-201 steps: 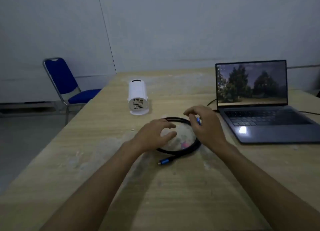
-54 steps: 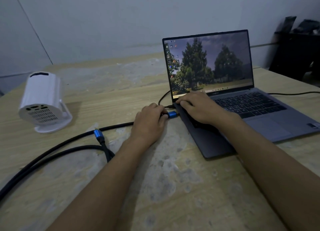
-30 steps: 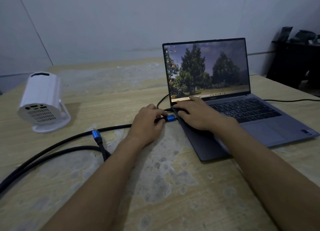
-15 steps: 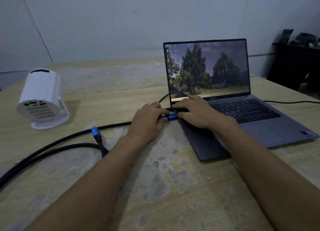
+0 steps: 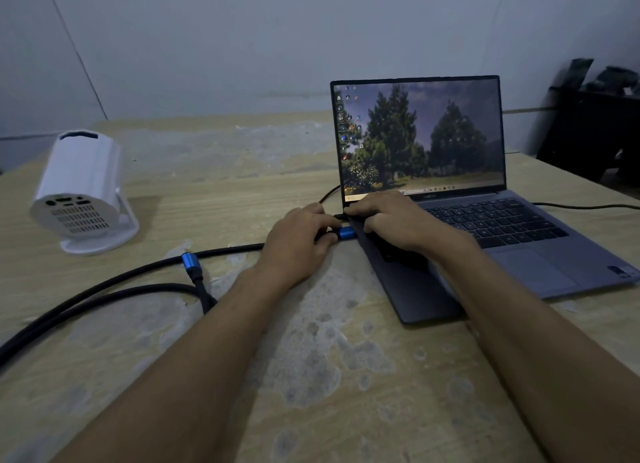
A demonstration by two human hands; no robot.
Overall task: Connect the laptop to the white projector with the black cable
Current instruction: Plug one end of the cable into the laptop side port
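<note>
Left hand (image 5: 298, 244) pinches the plug (image 5: 346, 234); stiff cable (image 5: 138, 272) trails behind, probably springy; right hand (image 5: 388, 220) lies flat on the laptop (image 5: 519, 254).

Dim room, plain grey wall (image 5: 277, 39), worn wooden table (image 5: 329, 376), dark cabinet (image 5: 595, 130) at far right.

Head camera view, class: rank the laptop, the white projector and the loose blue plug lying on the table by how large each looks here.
1. laptop, largest.
2. white projector, clearly smaller.
3. loose blue plug, smallest.
All three sit at a similar depth, so nearness hardly changes this order.
</note>
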